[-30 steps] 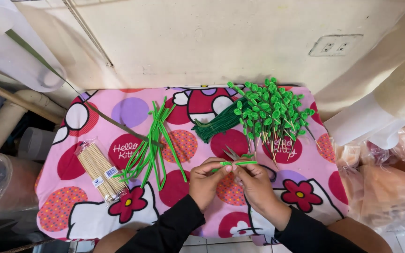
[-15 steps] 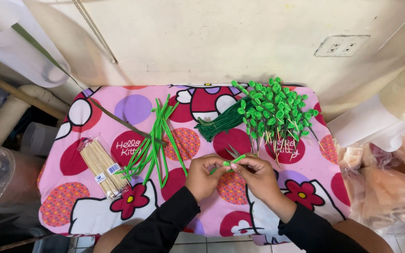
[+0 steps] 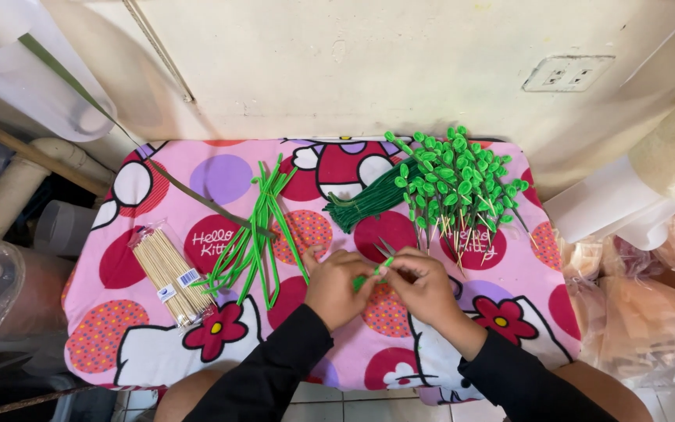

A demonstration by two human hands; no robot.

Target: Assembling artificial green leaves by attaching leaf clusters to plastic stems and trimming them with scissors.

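Both hands are working together right over the middle of the tabletop (image 3: 509,312), which has a pink cartoon-print cloth on it. The left hand (image 3: 336,285) is curled up, fingers pinched onto a small green piece (image 3: 369,277), probably a bit of pipe cleaner. The right hand (image 3: 423,287) is closed down on the same piece from the other side, so the two hands are practically touching, with the green bit held between the fingertips just above the cloth. Too small to tell exactly what shape it is.

Stuff around them: a loose pile of bright green pipe cleaners (image 3: 255,238) off to the left, and further left a clear pack of wooden skewers (image 3: 169,275) lying at an angle. Behind the hands there's a dark green bundle (image 3: 369,199), and next to that a big heap of finished picks (image 3: 458,184), green tops on little sticks, near the wall. Plastic bags (image 3: 650,312) sit off the right edge.
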